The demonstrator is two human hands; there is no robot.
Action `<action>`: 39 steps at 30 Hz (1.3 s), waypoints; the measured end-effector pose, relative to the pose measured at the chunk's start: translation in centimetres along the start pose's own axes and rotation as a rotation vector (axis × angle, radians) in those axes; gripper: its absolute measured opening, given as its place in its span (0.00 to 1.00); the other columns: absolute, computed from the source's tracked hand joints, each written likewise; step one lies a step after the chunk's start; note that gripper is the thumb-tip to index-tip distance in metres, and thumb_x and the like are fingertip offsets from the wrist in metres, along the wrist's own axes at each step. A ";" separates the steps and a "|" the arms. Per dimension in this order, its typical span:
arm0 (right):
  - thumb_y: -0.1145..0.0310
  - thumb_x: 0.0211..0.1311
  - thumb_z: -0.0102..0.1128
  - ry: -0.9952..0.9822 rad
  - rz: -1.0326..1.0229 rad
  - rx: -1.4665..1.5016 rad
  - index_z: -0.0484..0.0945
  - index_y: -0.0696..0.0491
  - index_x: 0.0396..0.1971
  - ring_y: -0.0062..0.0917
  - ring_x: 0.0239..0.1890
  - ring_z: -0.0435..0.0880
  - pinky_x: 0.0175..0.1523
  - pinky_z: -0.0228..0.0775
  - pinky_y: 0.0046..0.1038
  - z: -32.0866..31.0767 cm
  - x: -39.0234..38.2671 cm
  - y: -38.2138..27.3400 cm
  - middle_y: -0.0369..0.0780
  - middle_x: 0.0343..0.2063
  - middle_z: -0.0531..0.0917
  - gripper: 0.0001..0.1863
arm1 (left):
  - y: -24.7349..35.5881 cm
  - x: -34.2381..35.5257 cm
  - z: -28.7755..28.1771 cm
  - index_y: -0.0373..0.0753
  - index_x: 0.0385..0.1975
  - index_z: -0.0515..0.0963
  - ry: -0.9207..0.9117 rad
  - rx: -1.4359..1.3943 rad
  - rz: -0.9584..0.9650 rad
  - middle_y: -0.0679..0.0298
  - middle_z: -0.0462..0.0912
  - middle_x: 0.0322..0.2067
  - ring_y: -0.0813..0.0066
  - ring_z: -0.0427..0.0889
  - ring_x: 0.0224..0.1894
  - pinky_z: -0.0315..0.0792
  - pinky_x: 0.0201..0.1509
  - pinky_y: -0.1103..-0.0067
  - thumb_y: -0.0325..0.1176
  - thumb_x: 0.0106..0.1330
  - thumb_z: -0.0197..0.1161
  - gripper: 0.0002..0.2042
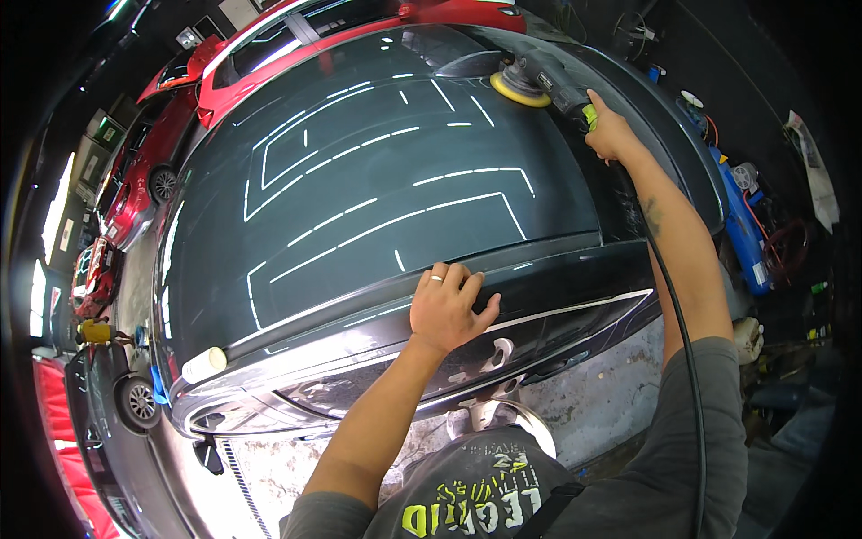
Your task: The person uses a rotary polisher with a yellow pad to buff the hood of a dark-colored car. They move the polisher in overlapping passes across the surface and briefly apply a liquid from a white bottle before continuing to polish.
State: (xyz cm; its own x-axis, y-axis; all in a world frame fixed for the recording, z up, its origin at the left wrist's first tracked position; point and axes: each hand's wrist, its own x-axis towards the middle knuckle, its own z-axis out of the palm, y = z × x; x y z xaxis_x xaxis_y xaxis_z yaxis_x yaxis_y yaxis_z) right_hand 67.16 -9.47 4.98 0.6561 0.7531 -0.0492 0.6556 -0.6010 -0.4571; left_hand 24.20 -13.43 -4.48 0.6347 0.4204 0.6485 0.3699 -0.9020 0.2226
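Note:
A dark car roof (359, 198) fills the middle, with bright strip-light reflections across it. At the far right of the roof, my right hand (613, 128) is closed around the handle of a black power polisher (555, 83). Its yellow pad (520, 89) rests against the roof surface. From the tool a black cord (664, 260) runs back along my right arm. My left hand (452, 305) lies on the near roof edge, fingers spread, holding nothing; a ring shows on one finger.
A white bottle (205, 365) lies on the near left roof edge. Beyond stand red cars (135, 193); a dark car (117, 395) is at the left. Blue equipment (747, 235) with hoses stands at the right. A person in yellow (94, 332) is far left.

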 end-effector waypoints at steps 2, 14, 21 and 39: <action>0.79 0.63 0.58 0.013 -0.003 -0.013 0.47 0.39 0.89 0.42 0.33 0.95 0.38 0.87 0.42 0.0 0.6 0.2 0.56 0.43 0.92 0.55 | 0.0 -0.1 0.1 0.41 0.36 0.90 0.005 -0.007 0.001 0.64 0.81 0.33 0.63 0.80 0.37 0.76 0.41 0.69 0.45 0.54 0.81 0.17; 0.80 0.61 0.58 -0.009 -0.057 -0.007 0.47 0.37 0.89 0.49 0.40 0.95 0.38 0.88 0.44 -0.1 0.0 -0.2 0.61 0.52 0.89 0.56 | 0.1 0.0 0.2 0.41 0.35 0.90 0.034 0.008 0.005 0.63 0.82 0.33 0.62 0.81 0.36 0.76 0.42 0.68 0.44 0.52 0.81 0.16; 0.82 0.61 0.57 -0.073 -0.132 -0.012 0.47 0.37 0.89 0.50 0.41 0.95 0.36 0.88 0.43 -0.9 -3.1 -3.6 0.62 0.54 0.88 0.56 | 0.2 0.1 0.0 0.42 0.34 0.89 0.033 0.019 0.012 0.63 0.81 0.32 0.62 0.80 0.36 0.76 0.42 0.68 0.45 0.53 0.81 0.16; 0.82 0.60 0.59 -0.053 -0.356 -0.085 0.45 0.39 0.90 0.48 0.39 0.93 0.42 0.84 0.44 3.3 -2.5 -15.8 0.59 0.48 0.90 0.58 | 0.1 0.0 0.6 0.42 0.36 0.90 0.023 -0.030 -0.014 0.64 0.82 0.34 0.63 0.81 0.38 0.76 0.43 0.68 0.44 0.54 0.82 0.15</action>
State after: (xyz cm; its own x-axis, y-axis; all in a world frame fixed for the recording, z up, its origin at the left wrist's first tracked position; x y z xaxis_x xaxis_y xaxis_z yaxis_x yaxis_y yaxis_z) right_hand 53.94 -0.95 9.38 0.3624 0.9305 0.0531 0.8695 -0.3170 -0.3789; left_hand 24.65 -13.50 -4.91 0.6138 0.4307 0.6617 0.3577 -0.8988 0.2532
